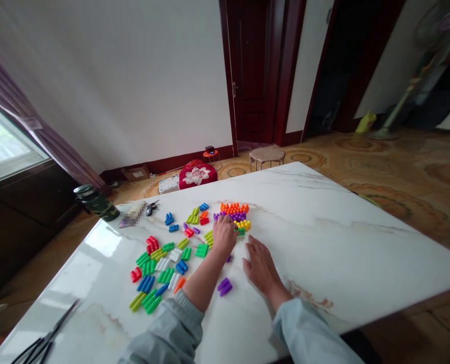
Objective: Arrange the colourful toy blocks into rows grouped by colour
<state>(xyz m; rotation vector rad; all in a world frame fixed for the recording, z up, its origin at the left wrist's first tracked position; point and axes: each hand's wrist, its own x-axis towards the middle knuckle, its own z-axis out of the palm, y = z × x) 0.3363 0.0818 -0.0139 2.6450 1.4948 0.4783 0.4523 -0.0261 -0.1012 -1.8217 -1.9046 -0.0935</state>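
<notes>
My left hand (225,235) reaches over the front of a grouped set of bullet-shaped plastic blocks, its fingers pinched at a small green block (241,231). Beyond it, yellow blocks (243,224), purple blocks (240,216) and orange blocks (234,208) lie in rows by colour. To the right, my right hand (260,263) rests low over the table with its fingers apart, holding nothing; its fingertips are just short of the green row. A purple block (225,286) lies between my forearms. My left hand hides part of the rows.
Loose blocks in several colours, such as green ones (202,251), spread across the left of the white marble-patterned table (342,253). Scissors (50,336) lie at the near left. A camouflage flask (98,203) and small black-handled scissors (151,208) are at the far left.
</notes>
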